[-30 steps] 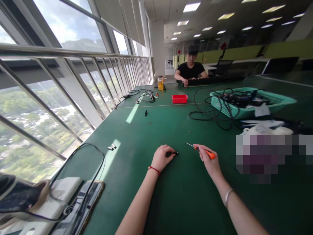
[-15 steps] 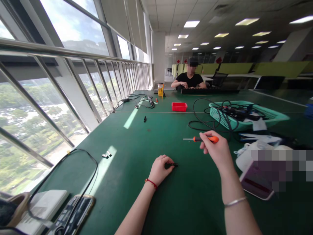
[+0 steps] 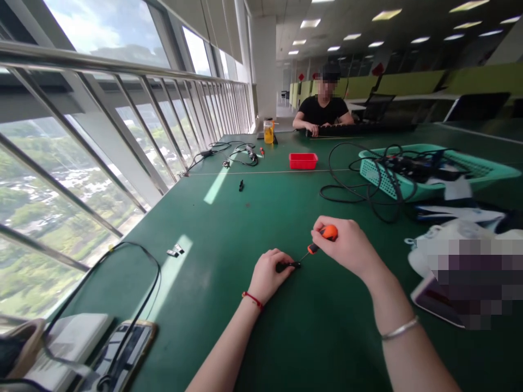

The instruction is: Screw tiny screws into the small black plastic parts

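The left hand (image 3: pixel 267 276) has its fingers pinched around a small black part (image 3: pixel 283 267) on the green desk (image 3: pixel 310 337); the right hand (image 3: pixel 347 243) has its fingers curled closed about an orange-and-black screwdriver (image 3: pixel 329 233), its shaft slanting to the part's right end; beyond sits a red tray (image 3: pixel 303 165)

An open-plan office: low yellow-green partition panels (image 3: pixel 466 84) and a black-backed desk chair (image 3: pixel 376 109) stand beneath rows of bright rectangular ceiling lights (image 3: pixel 387 14); tall dark-framed windows (image 3: pixel 106 24) and a shiny metal railing (image 3: pixel 122 67) flank a long green-topped bench (image 3: pixel 318 337).
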{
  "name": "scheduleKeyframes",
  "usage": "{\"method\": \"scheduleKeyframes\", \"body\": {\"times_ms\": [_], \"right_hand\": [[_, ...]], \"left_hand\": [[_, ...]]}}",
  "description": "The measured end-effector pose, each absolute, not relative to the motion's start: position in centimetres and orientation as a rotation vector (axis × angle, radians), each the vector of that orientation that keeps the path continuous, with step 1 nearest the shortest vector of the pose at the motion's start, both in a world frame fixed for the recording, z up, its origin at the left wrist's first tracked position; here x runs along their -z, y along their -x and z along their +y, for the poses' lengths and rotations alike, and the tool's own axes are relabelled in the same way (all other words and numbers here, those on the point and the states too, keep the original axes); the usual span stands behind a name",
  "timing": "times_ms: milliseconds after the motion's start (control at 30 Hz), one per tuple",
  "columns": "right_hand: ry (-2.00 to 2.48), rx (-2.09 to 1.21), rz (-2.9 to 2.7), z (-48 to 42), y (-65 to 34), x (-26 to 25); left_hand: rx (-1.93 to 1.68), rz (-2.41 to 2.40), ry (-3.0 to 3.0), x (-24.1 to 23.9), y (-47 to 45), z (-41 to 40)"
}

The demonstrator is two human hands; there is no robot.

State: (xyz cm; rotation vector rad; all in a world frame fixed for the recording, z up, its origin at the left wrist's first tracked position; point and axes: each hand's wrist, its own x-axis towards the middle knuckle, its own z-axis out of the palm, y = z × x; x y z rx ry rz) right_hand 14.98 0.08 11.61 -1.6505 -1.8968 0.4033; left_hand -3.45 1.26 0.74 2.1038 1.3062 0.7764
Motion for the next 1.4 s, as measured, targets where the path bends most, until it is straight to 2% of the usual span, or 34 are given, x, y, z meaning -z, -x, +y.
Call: {"method": "scheduleKeyframes", "body": {"times_ms": [1400], "right_hand": [[1.592, -0.397, -1.861, 0.60, -15.22, -10.78]], "left_hand": [[-0.780, 1.305, -2.105, -0.69, 3.37, 1.25]]}}
